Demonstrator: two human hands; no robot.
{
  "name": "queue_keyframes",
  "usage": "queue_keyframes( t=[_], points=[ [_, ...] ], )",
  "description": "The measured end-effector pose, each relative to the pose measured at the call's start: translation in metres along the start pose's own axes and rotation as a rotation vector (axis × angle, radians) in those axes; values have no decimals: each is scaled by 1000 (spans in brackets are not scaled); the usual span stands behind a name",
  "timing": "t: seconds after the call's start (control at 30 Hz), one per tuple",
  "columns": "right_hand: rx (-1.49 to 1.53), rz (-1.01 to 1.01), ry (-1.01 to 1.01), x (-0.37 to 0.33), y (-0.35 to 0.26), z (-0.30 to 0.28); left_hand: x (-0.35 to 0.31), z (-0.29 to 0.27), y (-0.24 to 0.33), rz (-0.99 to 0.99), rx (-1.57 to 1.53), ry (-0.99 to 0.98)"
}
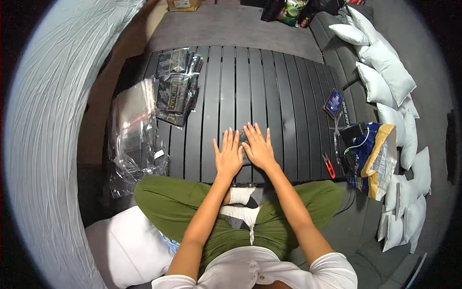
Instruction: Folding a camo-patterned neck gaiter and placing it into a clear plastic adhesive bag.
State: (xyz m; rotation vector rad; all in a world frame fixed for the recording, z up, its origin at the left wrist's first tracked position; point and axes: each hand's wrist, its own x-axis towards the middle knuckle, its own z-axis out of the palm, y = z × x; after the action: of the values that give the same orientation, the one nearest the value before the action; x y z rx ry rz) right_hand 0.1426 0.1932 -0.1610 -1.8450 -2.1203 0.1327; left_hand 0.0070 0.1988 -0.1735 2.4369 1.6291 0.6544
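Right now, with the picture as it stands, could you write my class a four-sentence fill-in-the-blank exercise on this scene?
1. The left hand and the right hand lie over a dark piece, palms facing ____.
2. On the table, the clear plastic bags lie to the person's ____.
3. The snips have handles coloured ____.
4. The person's trousers are coloured ____.

Missing words: down; left; red; green.

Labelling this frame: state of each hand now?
Left hand: open, palm down over a dark flat item, no grip visible.
Right hand: open, palm down over the same item, no grip visible.
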Motion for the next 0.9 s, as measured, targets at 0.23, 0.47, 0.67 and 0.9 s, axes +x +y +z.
queue_keyframes(
  t=[0.23,0.47,0.67,0.9],
  points=[
    [-62,-31,-13,3,-3,-1,-3,5,-8,15,5,20],
    [328,-95,219,-19,9,-17,-4,-23,-5,160,-95,-159],
    [138,-394,-105,-44,5,-54,-27,-52,-13,438,-28,-172],
    [29,-407,51,-54,18,-33,-35,-43,-10,434,118,-97]
  ],
)
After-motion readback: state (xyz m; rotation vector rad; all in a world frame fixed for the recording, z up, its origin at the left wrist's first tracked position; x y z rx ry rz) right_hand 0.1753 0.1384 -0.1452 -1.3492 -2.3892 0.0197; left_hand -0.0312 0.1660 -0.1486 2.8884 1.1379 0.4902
